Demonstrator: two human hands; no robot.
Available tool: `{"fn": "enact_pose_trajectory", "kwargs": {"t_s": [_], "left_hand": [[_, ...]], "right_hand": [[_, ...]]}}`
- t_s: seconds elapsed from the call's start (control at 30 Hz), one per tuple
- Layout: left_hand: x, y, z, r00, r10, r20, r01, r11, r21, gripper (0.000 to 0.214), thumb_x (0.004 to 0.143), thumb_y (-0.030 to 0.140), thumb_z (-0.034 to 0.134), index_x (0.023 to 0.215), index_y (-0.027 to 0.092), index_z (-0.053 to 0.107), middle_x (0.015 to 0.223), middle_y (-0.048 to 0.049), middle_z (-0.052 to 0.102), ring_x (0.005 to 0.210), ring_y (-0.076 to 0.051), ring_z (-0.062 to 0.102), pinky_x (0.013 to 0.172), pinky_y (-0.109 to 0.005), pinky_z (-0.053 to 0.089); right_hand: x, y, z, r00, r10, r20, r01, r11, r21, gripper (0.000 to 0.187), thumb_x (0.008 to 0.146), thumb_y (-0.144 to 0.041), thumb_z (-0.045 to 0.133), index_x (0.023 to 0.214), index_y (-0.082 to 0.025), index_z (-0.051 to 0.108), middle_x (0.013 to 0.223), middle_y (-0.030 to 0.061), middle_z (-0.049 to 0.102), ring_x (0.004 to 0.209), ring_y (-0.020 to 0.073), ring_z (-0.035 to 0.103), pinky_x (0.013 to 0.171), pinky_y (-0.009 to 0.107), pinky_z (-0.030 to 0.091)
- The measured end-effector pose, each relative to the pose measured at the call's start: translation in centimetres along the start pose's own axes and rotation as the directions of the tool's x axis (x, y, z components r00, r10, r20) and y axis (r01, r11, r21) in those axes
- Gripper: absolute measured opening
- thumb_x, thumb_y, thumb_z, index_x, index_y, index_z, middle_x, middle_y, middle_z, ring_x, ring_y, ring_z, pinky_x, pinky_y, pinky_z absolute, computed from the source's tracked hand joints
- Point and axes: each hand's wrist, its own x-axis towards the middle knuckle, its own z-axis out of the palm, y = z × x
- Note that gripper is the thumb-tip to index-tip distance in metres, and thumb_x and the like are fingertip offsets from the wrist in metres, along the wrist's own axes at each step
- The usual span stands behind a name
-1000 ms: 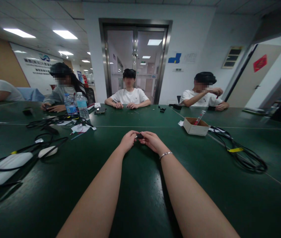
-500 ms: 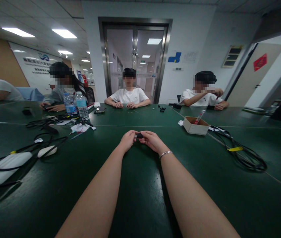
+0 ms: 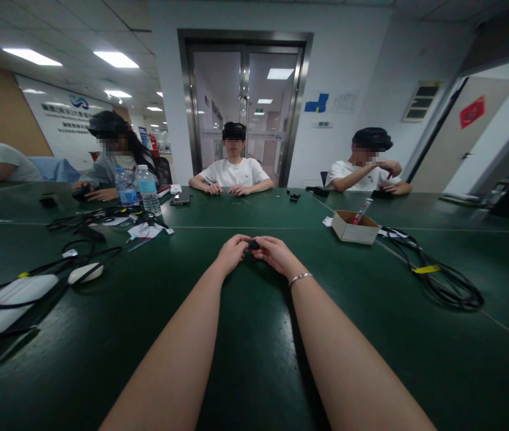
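Note:
My left hand (image 3: 233, 254) and my right hand (image 3: 275, 254) meet over the middle of the green table (image 3: 254, 335). Between their fingertips is a small black stick that looks like a USB flash drive (image 3: 253, 245). The left thumb and fingers pinch its left end, while those of the right hand grip the other end. My fingers cover both ends, so only its dark middle shows. A silver bracelet circles my right wrist.
Looped black cables (image 3: 443, 281) and an open small box (image 3: 355, 228) lie to the right. On the left are water bottles (image 3: 148, 190), papers (image 3: 147, 231), more cables and a white mouse (image 3: 85, 273). Several people sit across the table.
A silvery part at the left end of the flash drive showed earlier; now only black is visible between my fingertips. My hands have hardly moved.

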Motion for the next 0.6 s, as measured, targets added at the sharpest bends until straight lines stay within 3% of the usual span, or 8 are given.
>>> {"fn": "enact_pose_trajectory", "kwargs": {"t_s": [0.37, 0.6], "left_hand": [[0.04, -0.27, -0.21, 0.998, 0.059, -0.001, -0.059, 0.998, 0.008, 0.028, 0.074, 0.019, 0.051, 0.100, 0.016, 0.061, 0.078, -0.0028, 0.058, 0.058, -0.010, 0.048, 0.049, -0.019, 0.037], [-0.21, 0.10, -0.12, 0.999, 0.041, 0.012, -0.041, 0.999, -0.020, 0.024, 0.083, 0.021, 0.043, 0.098, 0.013, 0.060, 0.061, 0.0011, 0.050, 0.049, -0.008, 0.043, 0.046, -0.018, 0.034]], "right_hand": [[-0.03, 0.00, -0.04, 1.000, -0.009, 0.008, 0.009, 1.000, 0.004, 0.004, 0.082, -0.012, 0.066, 0.080, -0.008, 0.065, 0.074, 0.0096, 0.064, 0.057, 0.0117, 0.060, 0.049, 0.018, 0.052], [0.10, 0.12, -0.08, 1.000, -0.011, 0.022, 0.010, 1.000, 0.020, 0.003, 0.081, -0.011, 0.066, 0.080, -0.009, 0.065, 0.076, 0.0098, 0.065, 0.059, 0.0123, 0.061, 0.051, 0.018, 0.053]]}}
